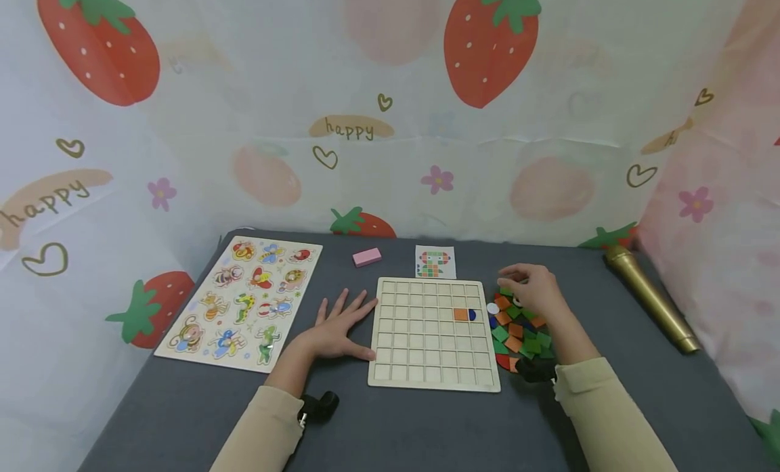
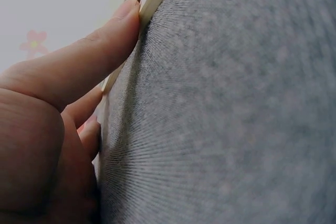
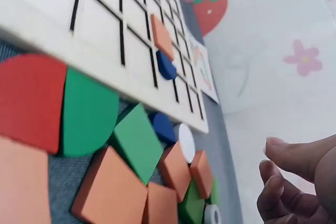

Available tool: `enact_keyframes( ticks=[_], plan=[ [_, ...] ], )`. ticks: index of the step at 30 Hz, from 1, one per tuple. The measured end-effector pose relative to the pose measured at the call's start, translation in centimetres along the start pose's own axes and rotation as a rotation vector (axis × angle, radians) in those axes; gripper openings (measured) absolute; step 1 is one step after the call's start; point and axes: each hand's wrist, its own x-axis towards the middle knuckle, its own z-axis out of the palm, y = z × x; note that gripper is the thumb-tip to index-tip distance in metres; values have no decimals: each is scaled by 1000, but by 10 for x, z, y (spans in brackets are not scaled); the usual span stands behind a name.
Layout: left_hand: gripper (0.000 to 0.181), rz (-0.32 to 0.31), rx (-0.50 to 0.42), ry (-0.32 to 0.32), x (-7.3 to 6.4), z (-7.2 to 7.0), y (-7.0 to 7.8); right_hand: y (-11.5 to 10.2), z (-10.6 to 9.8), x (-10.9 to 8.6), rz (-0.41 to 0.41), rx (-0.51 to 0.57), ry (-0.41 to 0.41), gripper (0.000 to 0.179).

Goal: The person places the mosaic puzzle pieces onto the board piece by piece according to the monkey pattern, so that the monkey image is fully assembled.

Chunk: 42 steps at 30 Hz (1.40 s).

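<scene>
A pale wooden grid board (image 1: pixel 434 336) lies in the middle of the table. An orange square tile (image 1: pixel 460 314) and a blue half-round tile (image 1: pixel 472 315) sit side by side in its grid. With fingers spread, my left hand (image 1: pixel 336 331) rests by the board's left edge; its thumb (image 2: pixel 123 19) touches that edge in the left wrist view. Over the far end of a pile of coloured tiles (image 1: pixel 514 333) is my right hand (image 1: pixel 536 292). Its fingers are loosely bent, with a gap between thumb (image 3: pixel 281 150) and forefinger, and nothing shows between them.
A small pattern card (image 1: pixel 435 262) lies beyond the board, with a pink block (image 1: pixel 367 257) to its left. An insect-picture puzzle board (image 1: pixel 237 303) lies at the left. At the far right is a gold microphone (image 1: pixel 652 299). A strawberry-print curtain (image 1: pixel 274 72) backs the table.
</scene>
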Motion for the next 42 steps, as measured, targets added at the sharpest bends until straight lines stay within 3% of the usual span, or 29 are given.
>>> enact_keyframes(
  ticks=[5,14,20,24,29,42],
  plan=[
    [106,3,-3,2,0,0,1,8,3,3,26,-19,-13,35],
    [107,0,0,1,1,1,-1,8,17,1,95,-215,24,42],
    [107,0,2,2,2,1,-1,7,8,-6,116,-214,-61,22],
    [107,7,5,0,2,2,-2,5,7,-7,92,-238,-91,25],
    [108,7,3,-3,3,4,-3,7,13,-2,72,-243,-82,28],
    [108,-9,-4,-4,1,2,-2,7,20,2,131,-234,-30,33]
  ],
)
